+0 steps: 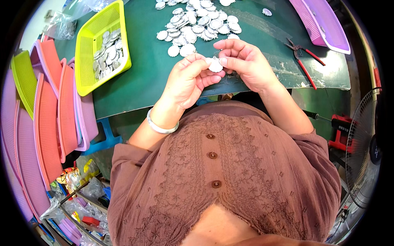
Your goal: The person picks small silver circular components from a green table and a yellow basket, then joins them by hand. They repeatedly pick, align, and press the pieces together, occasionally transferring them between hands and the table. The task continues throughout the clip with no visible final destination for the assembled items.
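Note:
Above the near edge of the green table, a small silvery-white round pendant with a scalloped rim is held between my two hands. My left hand pinches its left side with thumb and fingers, while the thumb and index finger of my right hand close on its upper right edge. The other right fingers are curled loosely. Just beyond my hands spreads a heap of similar pendants, some showing a small loop. Whether a tiny part sits between my right fingertips is too small to tell.
A yellow-green basket of grey pendants stands left. Red-handled pliers lie on the right, below a purple basket. Stacked coloured baskets crowd the far left. A fan stands right. One pendant lies apart.

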{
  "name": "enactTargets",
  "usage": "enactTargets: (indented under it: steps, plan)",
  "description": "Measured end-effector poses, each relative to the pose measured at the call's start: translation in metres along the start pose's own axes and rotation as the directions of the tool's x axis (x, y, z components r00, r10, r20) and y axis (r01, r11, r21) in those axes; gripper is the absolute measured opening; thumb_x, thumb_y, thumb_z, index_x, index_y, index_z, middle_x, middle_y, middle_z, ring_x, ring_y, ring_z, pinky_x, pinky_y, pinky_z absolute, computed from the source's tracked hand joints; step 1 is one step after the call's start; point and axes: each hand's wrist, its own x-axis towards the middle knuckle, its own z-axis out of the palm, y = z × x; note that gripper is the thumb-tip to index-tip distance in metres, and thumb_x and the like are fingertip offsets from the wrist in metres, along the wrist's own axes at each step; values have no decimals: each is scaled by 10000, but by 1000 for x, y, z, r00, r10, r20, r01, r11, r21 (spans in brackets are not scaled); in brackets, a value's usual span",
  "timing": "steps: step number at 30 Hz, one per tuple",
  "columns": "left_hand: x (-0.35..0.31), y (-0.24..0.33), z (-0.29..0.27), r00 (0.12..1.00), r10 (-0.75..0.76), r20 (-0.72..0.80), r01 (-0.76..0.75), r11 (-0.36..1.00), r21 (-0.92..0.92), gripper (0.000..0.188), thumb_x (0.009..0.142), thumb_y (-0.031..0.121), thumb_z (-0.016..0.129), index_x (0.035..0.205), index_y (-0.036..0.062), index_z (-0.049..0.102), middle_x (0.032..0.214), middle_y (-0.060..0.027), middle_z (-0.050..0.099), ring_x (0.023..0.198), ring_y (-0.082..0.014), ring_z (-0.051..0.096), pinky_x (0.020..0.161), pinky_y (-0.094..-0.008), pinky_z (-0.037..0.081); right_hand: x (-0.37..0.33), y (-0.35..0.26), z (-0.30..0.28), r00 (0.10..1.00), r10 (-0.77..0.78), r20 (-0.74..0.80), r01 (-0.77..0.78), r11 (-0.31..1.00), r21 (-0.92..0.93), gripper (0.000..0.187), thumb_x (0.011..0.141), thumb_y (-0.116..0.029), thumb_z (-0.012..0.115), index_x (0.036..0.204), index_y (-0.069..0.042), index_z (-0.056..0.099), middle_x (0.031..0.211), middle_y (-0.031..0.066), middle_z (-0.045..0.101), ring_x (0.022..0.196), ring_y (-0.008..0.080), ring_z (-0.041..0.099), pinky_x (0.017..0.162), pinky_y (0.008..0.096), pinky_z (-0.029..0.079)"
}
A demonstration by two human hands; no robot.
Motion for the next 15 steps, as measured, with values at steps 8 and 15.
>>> enactTargets:
  steps: [8,15]
  plan:
    - [-2,-2,0,1000,0,21,1,998,-58,112,863,106,515,869,-4,539,865,-121,606,786,-225,630,715,-269,539,0,3,-1,998,48,28,-51,995,89,299,798,-51,598,1086,-5,532,886,25,572,781,94,548,677,223,453]
    - [-3,-3,0,999,-6,42,8,998,-63,107,868,110,509,870,6,535,865,-116,603,784,-224,627,702,-267,536,0,4,-1,999,27,24,-29,995,97,293,796,-45,602,1079,-8,535,879,24,577,775,93,551,664,217,454]
